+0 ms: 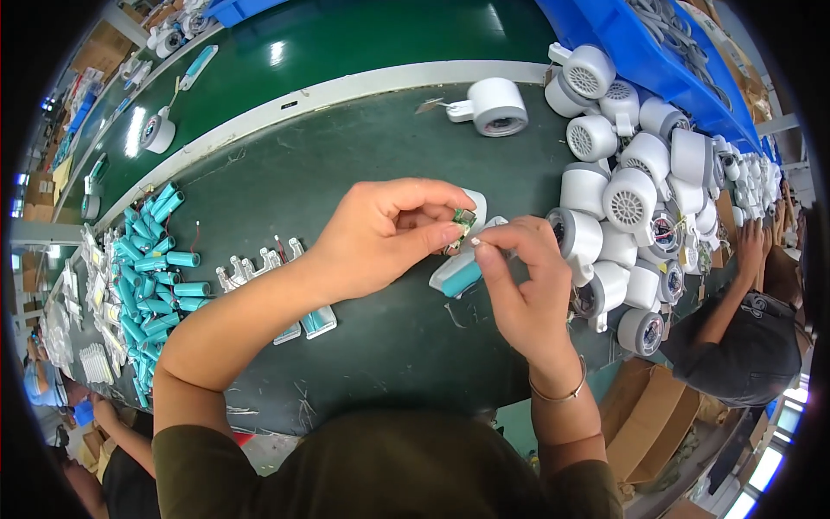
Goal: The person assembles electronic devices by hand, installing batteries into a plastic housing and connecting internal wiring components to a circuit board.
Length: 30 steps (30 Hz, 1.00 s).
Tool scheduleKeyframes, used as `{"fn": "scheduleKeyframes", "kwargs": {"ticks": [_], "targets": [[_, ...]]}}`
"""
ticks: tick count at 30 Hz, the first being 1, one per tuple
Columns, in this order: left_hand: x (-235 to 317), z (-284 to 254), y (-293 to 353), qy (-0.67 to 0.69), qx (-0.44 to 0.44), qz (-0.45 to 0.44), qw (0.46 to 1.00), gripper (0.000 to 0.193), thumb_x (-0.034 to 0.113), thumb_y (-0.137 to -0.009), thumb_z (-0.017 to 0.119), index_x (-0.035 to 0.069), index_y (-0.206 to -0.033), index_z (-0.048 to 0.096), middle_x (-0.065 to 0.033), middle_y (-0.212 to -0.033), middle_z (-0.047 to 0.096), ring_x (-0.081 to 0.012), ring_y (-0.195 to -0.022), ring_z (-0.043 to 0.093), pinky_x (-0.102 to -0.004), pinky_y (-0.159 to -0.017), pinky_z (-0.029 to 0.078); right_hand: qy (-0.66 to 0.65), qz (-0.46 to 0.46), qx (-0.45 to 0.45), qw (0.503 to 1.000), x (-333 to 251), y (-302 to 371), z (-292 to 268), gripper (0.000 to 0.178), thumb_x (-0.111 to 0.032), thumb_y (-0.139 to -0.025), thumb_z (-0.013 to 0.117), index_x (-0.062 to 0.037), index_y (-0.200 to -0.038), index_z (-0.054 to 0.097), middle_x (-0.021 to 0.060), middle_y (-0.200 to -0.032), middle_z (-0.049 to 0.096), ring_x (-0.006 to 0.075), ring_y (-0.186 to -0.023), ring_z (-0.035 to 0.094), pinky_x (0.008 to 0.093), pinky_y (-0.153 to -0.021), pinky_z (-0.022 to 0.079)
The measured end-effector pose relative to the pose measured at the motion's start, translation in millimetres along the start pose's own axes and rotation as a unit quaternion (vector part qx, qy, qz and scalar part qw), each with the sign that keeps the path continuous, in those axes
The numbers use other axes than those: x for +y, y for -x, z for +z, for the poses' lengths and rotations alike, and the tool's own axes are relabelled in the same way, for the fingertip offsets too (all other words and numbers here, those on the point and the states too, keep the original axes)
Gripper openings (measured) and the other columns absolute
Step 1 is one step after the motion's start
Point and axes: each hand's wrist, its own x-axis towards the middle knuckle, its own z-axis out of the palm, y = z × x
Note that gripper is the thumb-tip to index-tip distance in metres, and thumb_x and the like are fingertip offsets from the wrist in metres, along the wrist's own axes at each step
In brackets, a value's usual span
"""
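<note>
My left hand (378, 232) pinches a small green circuit board (465, 220) between thumb and fingertips, above the bench. Close beside it, my right hand (529, 285) has thumb and index finger closed on a tiny white piece (476, 242), which looks like a wire connector. Below both hands lies a white handle shell (474, 204) with a teal cylindrical battery (461, 278) in its lower end. My fingers partly cover the shell's middle. Whether the white piece touches the board is too small to tell.
Teal batteries (145, 259) are heaped at the left, near white handle parts (251, 270) and teal-filled shells (318, 322). White fan heads (629, 197) pile up at the right beside a blue bin (644, 52). One fan head (499, 107) lies apart. Co-workers sit at both sides.
</note>
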Motion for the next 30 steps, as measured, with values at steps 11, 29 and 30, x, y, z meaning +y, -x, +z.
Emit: {"fn": "scheduleKeyframes", "kwargs": {"ticks": [11,29,30], "targets": [[0.1,18.4,3.6,-0.141,0.031,0.065,0.987,0.022,-0.002,-0.08,0.061,0.001,-0.102,0.06,-0.0047,-0.086,0.061,-0.0081,-0.077,0.056,-0.0219,-0.068,0.047,0.015,-0.004,-0.015,1.0,0.1,4.0,-7.7,0.005,-0.004,-0.075,0.061,-0.0054,-0.079,0.059,0.0048,-0.073,0.057,0.0244,-0.078,0.05,0.0358,-0.077,0.037],[-13.7,28.0,-4.1,-0.441,0.047,0.391,0.807,0.03,-0.007,-0.062,0.065,0.0,-0.09,0.063,-0.0114,-0.074,0.062,-0.025,-0.063,0.061,-0.0304,-0.053,0.049,0.039,0.016,0.093,0.995,-9.8,25.2,10.1,0.013,0.006,-0.073,0.056,-0.0021,-0.082,0.055,0.0087,-0.072,0.052,0.0261,-0.072,0.047,0.0353,-0.07,0.037],[-14.9,27.3,-3.7,-0.44,0.048,0.389,0.808,0.03,-0.007,-0.062,0.065,0.0,-0.09,0.063,-0.0114,-0.074,0.062,-0.025,-0.063,0.061,-0.0304,-0.053,0.049,0.037,0.019,0.093,0.995,-10.8,25.1,10.5,0.012,0.006,-0.072,0.057,-0.002,-0.082,0.055,0.0087,-0.072,0.051,0.0261,-0.071,0.047,0.0351,-0.068,0.037]]}}
